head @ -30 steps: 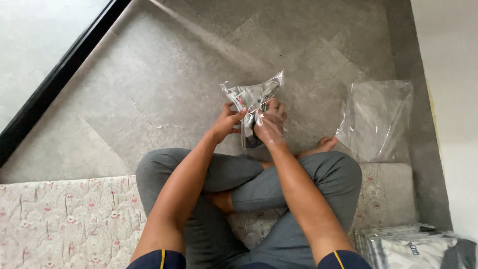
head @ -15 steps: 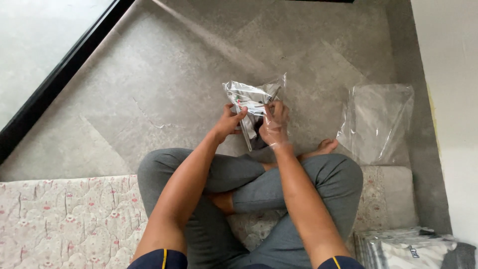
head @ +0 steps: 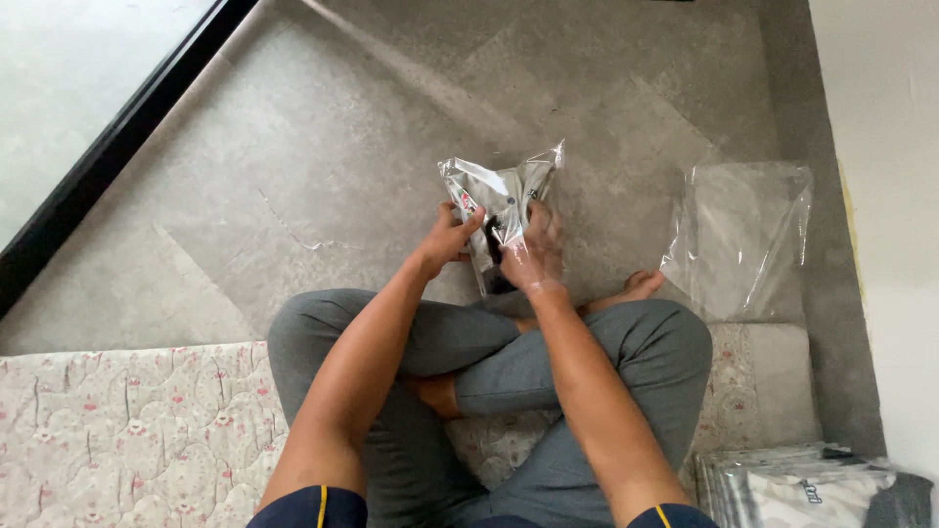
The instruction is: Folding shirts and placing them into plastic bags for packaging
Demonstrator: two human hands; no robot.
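grey floor tiles lie beneath a clear bag of folded cloth, left hand fingers clamped on its edge, right hand inside it, fingers curled on the cloth.

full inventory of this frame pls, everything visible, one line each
clear plastic bag with a folded grey garment inside: 1, clear over grey, held above the floor in front of the crossed legs
empty clear plastic bag: 1, transparent, flat on the floor at the right
stack of bagged folded garments: 1 stack, grey and white, bottom right corner
quilted floral mat: 1, cream with pink print, under the seated person
grey tiled floor: 1, mottled grey, most of the view
black door frame strip: 1, black, diagonal at upper left
white wall: 1, white, right edge
crossed legs in grey trousers: 2, grey, centre
left hand: 1, grips the bag's left side
right hand: 1, inside the bag's plastic, on the garment
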